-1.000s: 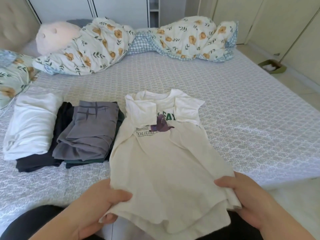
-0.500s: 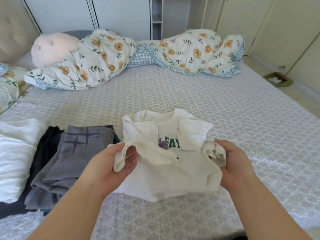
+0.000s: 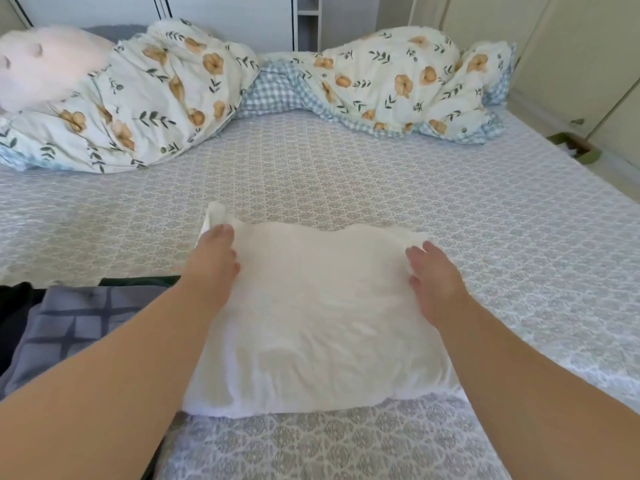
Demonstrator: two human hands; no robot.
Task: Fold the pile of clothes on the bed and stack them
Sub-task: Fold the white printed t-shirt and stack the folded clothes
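A white T-shirt (image 3: 311, 317) lies folded in half on the patterned bed sheet (image 3: 346, 181), plain side up, print hidden. My left hand (image 3: 213, 261) is at its far left corner, and that corner sticks up past my fingertips as if pinched. At the far right corner, my right hand (image 3: 434, 275) rests on the cloth with fingers fairly straight. Left of the shirt, a folded grey garment (image 3: 79, 323) sits on darker folded clothes (image 3: 14, 306).
A crumpled floral duvet (image 3: 173, 98) with a blue checked underside stretches along the far side of the bed. A pale pink plush (image 3: 45, 71) lies at the far left. A green object (image 3: 581, 150) sits on the floor beyond the bed's right edge.
Both hands carried the shirt's bottom hem away from me and laid it over the top half, covering the print. The view has moved closer, and the white folded stack at left is out of sight.
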